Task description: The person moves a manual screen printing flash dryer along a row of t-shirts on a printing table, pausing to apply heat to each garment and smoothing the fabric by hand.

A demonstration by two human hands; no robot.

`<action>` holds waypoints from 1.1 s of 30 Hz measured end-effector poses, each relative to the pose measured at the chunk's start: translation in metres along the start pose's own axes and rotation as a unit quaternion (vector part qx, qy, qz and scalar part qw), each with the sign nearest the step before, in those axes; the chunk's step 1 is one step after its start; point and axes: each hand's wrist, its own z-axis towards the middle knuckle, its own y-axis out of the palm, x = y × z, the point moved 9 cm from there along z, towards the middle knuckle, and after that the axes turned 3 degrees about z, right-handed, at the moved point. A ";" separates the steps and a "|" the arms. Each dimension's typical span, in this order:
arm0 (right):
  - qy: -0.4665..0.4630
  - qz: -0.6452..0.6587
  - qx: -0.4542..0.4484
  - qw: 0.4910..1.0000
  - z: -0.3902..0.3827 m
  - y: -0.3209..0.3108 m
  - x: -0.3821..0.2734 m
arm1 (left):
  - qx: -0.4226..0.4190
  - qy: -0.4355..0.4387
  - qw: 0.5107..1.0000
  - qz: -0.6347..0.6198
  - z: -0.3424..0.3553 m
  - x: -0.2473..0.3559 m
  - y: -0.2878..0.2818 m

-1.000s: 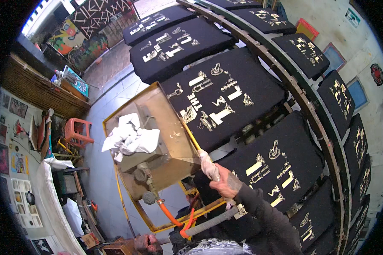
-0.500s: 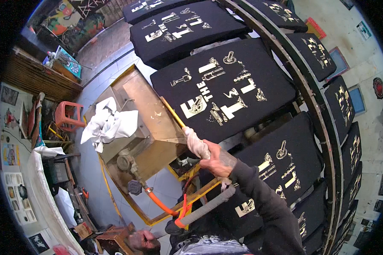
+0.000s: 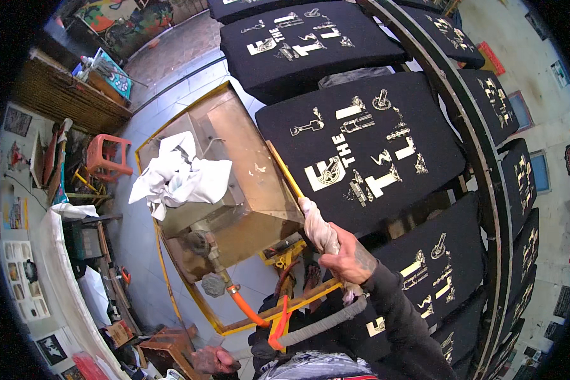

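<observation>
My right hand (image 3: 348, 256) is closed round a pale cloth (image 3: 321, 229) wrapped on the yellow side bar (image 3: 286, 170) of a metal heater cart. The cart's box-shaped metal hood (image 3: 250, 164) has a crumpled white cloth (image 3: 180, 174) lying over it. A valve (image 3: 214, 285) and an orange hose (image 3: 247, 307) are fitted at its near end. Beside the bar, to the right, a black printed T-shirt (image 3: 418, 95) lies flat on a board. My left hand (image 3: 215, 360) is low at the left, blurred, near a wooden box; its fingers are not clear.
More black printed shirts (image 3: 310, 38) lie in rows, in front and to the right. A long dark metal rail (image 3: 453, 107) runs between the rows. A red plastic stool (image 3: 107, 156) stands at the left, with a cluttered shelf (image 3: 107, 253) nearer to me. A grey-wrapped tube (image 3: 326, 326) curves by my body.
The whole view has shifted, so the cart and shirts appear farther right. My right hand keeps its grip on the wrapped bar and sits a little lower in the picture.
</observation>
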 end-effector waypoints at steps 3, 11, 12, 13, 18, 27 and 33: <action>-0.025 0.008 0.009 1.000 0.018 0.003 -0.006 | 0.030 0.016 0.999 -0.002 0.025 -0.003 0.003; -0.024 0.006 0.027 0.999 0.070 0.016 -0.038 | 0.062 0.049 0.996 -0.029 0.106 -0.030 0.021; -0.031 0.009 0.041 0.999 0.074 0.013 -0.034 | 0.068 0.066 0.994 -0.045 0.119 -0.032 0.025; -0.044 0.004 0.050 0.998 0.079 0.009 -0.031 | 0.075 0.084 0.992 -0.061 0.133 -0.034 0.030; 0.015 0.018 0.073 0.997 0.100 0.012 -0.041 | -0.092 0.047 0.994 -0.015 0.150 -0.080 0.066; -0.057 0.101 0.133 0.984 0.149 0.005 -0.078 | 0.117 0.187 0.973 -0.074 0.282 -0.067 0.081; -0.083 0.135 0.177 0.971 0.180 -0.011 -0.090 | 0.126 0.219 0.962 -0.103 0.355 -0.063 0.111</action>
